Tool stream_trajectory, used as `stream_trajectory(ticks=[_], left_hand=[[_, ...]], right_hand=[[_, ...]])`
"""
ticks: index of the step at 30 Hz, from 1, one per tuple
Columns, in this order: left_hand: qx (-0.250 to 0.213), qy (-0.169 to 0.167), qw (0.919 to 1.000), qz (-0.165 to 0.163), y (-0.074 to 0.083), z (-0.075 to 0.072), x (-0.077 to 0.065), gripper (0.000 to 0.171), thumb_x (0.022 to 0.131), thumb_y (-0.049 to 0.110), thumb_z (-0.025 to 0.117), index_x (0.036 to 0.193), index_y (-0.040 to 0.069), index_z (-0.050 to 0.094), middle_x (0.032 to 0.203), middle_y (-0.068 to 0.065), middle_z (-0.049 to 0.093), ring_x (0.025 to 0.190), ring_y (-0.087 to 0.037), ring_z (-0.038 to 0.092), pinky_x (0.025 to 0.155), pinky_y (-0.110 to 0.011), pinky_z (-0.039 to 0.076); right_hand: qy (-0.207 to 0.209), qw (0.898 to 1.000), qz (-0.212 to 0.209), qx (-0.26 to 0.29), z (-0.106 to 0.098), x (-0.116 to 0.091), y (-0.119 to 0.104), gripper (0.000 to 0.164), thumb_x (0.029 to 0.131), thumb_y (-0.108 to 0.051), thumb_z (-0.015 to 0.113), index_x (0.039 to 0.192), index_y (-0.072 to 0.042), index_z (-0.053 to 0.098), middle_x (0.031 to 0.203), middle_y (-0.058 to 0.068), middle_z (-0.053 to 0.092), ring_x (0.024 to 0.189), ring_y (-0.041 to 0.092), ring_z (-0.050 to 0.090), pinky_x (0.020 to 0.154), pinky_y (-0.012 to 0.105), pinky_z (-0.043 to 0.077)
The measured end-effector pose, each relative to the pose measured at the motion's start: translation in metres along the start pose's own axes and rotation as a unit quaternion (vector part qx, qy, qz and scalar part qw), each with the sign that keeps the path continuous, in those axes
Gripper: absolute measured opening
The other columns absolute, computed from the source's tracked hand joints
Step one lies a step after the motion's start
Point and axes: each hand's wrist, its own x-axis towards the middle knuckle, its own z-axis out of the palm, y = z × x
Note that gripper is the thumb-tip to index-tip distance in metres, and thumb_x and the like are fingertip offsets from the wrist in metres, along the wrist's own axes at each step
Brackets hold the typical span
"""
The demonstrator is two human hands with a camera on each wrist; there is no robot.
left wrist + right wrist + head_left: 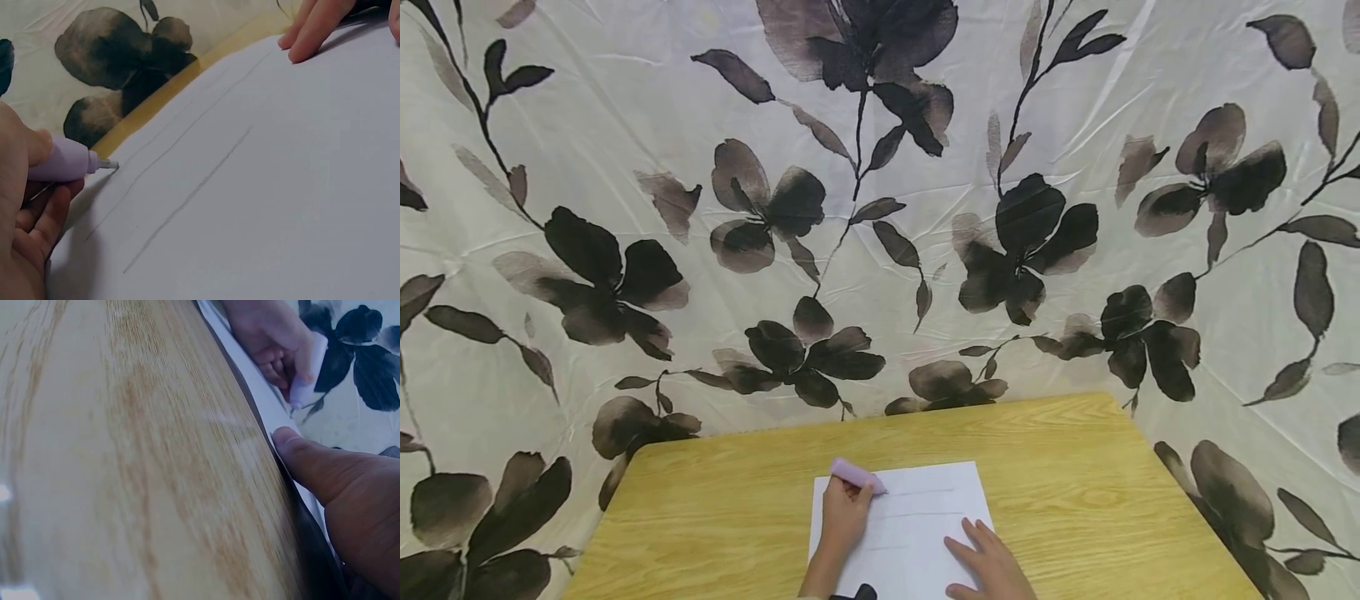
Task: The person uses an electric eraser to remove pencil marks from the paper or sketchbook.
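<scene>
A white sheet of paper [925, 533] bears several thin grey pencil-like lines [187, 197]. My left hand [844, 517] pinches a thick lilac pen-shaped tool [855, 475] near the sheet's upper left corner. Its narrow grey tip [109, 164] meets the paper at the left end of the topmost, faint line. Fingers spread, my right hand [988, 558] rests on the right side of the sheet. In the right wrist view, its thumb [300, 447] lies along the paper's edge. The left palm is mostly hidden.
The paper lies on a yellow wood-grain table [1075, 492], whose far edge runs just beyond the sheet. Behind and around it hangs a pale cloth [895, 275] with dark flowers. Something black [859, 592] shows at the left wrist.
</scene>
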Motion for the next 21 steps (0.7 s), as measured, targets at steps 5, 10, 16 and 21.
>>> stream_trajectory(ticks=[5,10,16,21], left_hand=[[0.002,-0.027,0.9996,-0.007,-0.0013,-0.0009,0.0006,0.024,0.087,-0.004,0.068,0.105,-0.006,0.053,0.094,-0.013,0.065,0.088,-0.020,0.064,0.075,-0.028,0.054],[-0.008,-0.002,0.9999,-0.014,-0.0040,0.0000,0.0017,0.023,0.086,-0.006,0.068,0.104,-0.007,0.053,0.091,-0.014,0.065,0.086,-0.020,0.064,0.073,-0.029,0.054],[0.015,-0.027,0.9995,-0.010,-0.0008,0.0031,0.0018,0.026,0.086,-0.002,0.069,0.106,-0.007,0.053,0.095,-0.014,0.065,0.089,-0.022,0.064,0.076,-0.031,0.054],[0.000,0.001,0.9999,-0.013,0.0017,0.0037,0.0008,0.026,0.086,-0.004,0.069,0.105,-0.008,0.052,0.092,-0.014,0.065,0.086,-0.021,0.065,0.073,-0.031,0.055]], right_hand=[[-0.012,1.000,0.010,0.016,0.0010,0.0018,-0.0013,0.062,0.082,-0.055,0.068,0.125,-0.011,0.064,0.133,0.025,0.052,0.121,0.052,0.044,0.088,0.068,0.040],[-0.024,0.999,0.014,0.017,0.0002,0.0023,-0.0017,0.063,0.083,-0.057,0.066,0.126,-0.011,0.064,0.135,0.025,0.051,0.123,0.051,0.043,0.090,0.068,0.040],[-0.028,0.999,0.023,0.021,-0.0046,0.0022,-0.0032,0.063,0.083,-0.056,0.067,0.126,-0.010,0.064,0.135,0.026,0.051,0.124,0.051,0.042,0.091,0.068,0.038],[-0.018,1.000,0.015,0.015,-0.0041,0.0013,-0.0032,0.062,0.082,-0.055,0.068,0.125,-0.011,0.064,0.134,0.025,0.052,0.122,0.051,0.044,0.089,0.067,0.040]])
